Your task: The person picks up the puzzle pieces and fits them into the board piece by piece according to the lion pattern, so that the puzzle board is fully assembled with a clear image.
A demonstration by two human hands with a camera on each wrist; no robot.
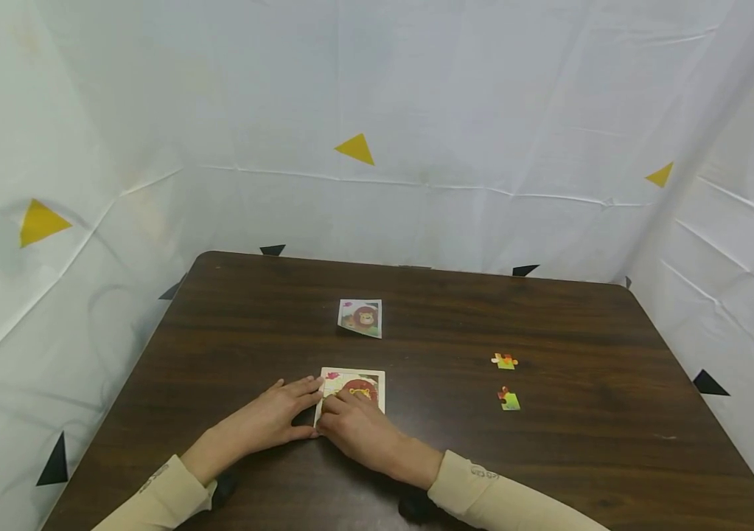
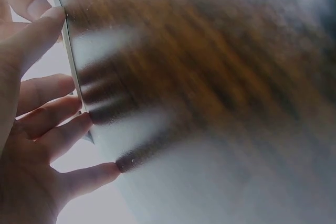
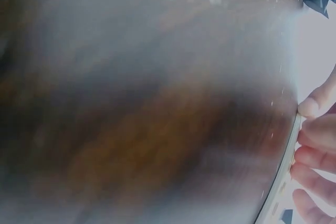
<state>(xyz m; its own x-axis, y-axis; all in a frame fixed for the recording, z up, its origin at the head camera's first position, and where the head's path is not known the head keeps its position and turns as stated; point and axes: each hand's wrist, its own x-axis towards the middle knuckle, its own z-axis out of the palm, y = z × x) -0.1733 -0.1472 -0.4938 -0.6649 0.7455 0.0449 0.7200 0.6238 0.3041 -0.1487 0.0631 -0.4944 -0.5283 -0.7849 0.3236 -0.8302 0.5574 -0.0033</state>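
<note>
Taking the puzzle board as the clock's centre in the head view, the left grip [image 1: 277,414] lies at nine o'clock on the dark wooden surface [image 1: 589,450], its fingers straight and the thumb spread away from them. The fingertips touch the board's left edge near the top, and the thumb tip reaches its lower-left corner, so this side seems to be steadying it.

The puzzle board [image 1: 382,387], pale-rimmed with a red-maned lion, sits near the person. Past it at twelve o'clock lies a printed card [image 1: 360,316] with a similar lion, its near edge curling up, likely the model to copy.

The right grip [image 1: 365,428] comes in from about four o'clock and covers the board's lower part, fingers bent down onto the picture. I cannot tell whether it pinches a piece or only presses; the spot beneath is hidden.

Farthest right, well apart, are two loose pieces: the upper piece [image 1: 505,361] at half past two, the lower piece [image 1: 510,400] at three o'clock.

The step in hand looks like seating a piece. The next move would call for pressing it flush, then reaching toward three o'clock for another.
</note>
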